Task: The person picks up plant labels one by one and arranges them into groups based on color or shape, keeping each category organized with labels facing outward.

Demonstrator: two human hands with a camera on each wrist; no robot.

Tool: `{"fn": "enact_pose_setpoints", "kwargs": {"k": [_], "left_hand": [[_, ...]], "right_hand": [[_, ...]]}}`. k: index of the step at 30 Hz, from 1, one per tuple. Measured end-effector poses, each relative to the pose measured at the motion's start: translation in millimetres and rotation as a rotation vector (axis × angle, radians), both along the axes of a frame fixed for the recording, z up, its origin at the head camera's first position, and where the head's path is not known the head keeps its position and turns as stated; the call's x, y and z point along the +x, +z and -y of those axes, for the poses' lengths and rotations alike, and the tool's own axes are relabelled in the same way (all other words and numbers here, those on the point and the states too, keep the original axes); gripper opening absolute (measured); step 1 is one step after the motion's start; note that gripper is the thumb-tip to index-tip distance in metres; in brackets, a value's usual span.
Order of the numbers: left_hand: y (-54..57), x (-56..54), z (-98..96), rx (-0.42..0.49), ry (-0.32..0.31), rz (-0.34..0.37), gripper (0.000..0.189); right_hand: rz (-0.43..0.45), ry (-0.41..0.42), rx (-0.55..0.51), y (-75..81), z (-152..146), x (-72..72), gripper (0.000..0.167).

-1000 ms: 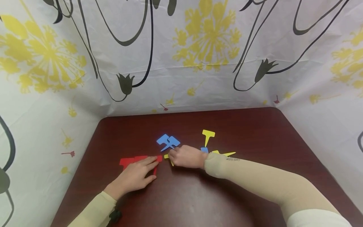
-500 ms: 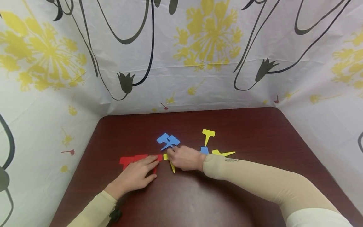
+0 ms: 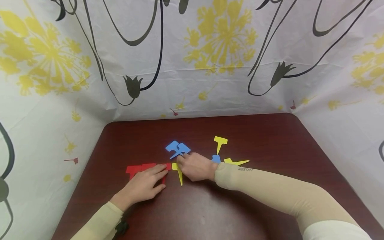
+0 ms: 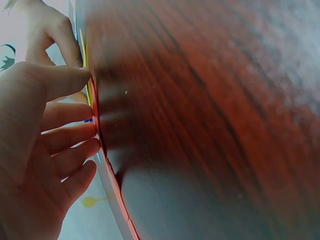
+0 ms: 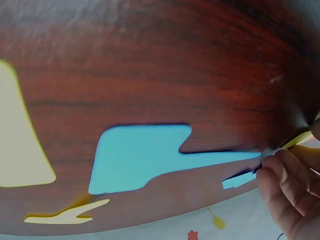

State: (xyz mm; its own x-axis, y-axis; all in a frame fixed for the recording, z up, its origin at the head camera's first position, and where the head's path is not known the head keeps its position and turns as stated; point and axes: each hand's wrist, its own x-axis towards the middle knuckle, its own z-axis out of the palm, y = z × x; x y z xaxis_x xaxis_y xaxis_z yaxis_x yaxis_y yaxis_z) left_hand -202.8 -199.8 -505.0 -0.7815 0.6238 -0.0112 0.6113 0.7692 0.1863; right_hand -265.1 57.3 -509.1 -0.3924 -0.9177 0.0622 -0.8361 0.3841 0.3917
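My left hand (image 3: 144,185) lies with extended fingers across a row of red T-shaped plant labels (image 3: 133,169), its fingertips over the rightmost one. The left wrist view shows its fingers (image 4: 70,134) touching the thin red edges. Beside the row's right end, a yellow plant label (image 3: 177,171) lies with its stem pointing toward me. My right hand (image 3: 196,166) has curled fingers at that label's right side; in the right wrist view the yellow label (image 5: 296,139) sits between thumb and fingers. Part of its head is hidden by the fingers.
Two overlapping blue labels (image 3: 177,148) lie just beyond the right hand. Another blue label (image 3: 216,158) is partly hidden behind the right wrist. Yellow labels lie farther right, one upright (image 3: 220,141) and one sideways (image 3: 237,162). Patterned cloth (image 3: 192,66) surrounds the brown table (image 3: 255,130).
The yellow label has shifted slightly left toward the red row, and its stem has come out from under the right hand, pointing toward me. The left hand has stayed in place.
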Motion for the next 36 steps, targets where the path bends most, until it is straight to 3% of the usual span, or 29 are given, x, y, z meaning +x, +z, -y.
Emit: {"fn": "enact_pose_setpoints", "kwargs": {"k": [25,32,36], "left_hand": [[3.1,0.6,2.3,-0.004,0.006,0.014,0.066],[9.2,-0.1,-1.2,0.023,-0.015,-0.042,0.065],[8.8,-1.4,-7.8,0.038,-0.044,-0.072,0.063]], "right_hand": [[-0.001,0.007,-0.057,-4.7,-1,1.7,0.024],[-0.037,0.015,-0.077,12.4,-12,-7.3,0.029],[-0.037,-0.010,-0.019,21.6,-29,-18.1,0.026]]}}
